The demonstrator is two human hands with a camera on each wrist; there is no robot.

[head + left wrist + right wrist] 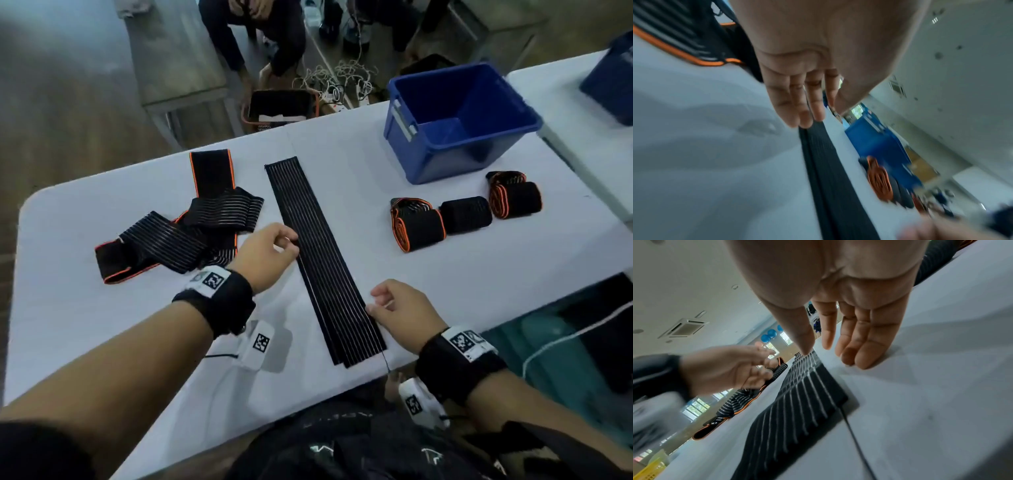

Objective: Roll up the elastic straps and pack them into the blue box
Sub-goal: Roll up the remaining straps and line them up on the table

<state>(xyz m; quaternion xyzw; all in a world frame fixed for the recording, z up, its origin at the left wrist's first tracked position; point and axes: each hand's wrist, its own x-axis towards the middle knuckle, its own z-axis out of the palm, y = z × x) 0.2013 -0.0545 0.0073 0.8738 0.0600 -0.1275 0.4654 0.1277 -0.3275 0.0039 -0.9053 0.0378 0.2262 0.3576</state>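
A long black strap with thin white stripes (322,260) (824,170) (797,410) lies flat and unrolled on the white table (102,325), running away from me. My left hand (291,245) (805,120) has straight fingers whose tips touch the strap's left edge halfway along. My right hand (376,305) (826,344) is at the right edge near the near end, thumb on the strap and fingertips on the table. The blue box (442,161) (875,142) stands at the far right, with nothing visible in it. Three rolled straps (466,214) (879,183) lie before it.
A pile of unrolled black and orange-edged straps (178,233) (735,404) lies left of the flat strap. A second blue box (613,82) sits on another table to the right. Beyond the table a person (260,34) crouches by a black basket (281,106) and cables.
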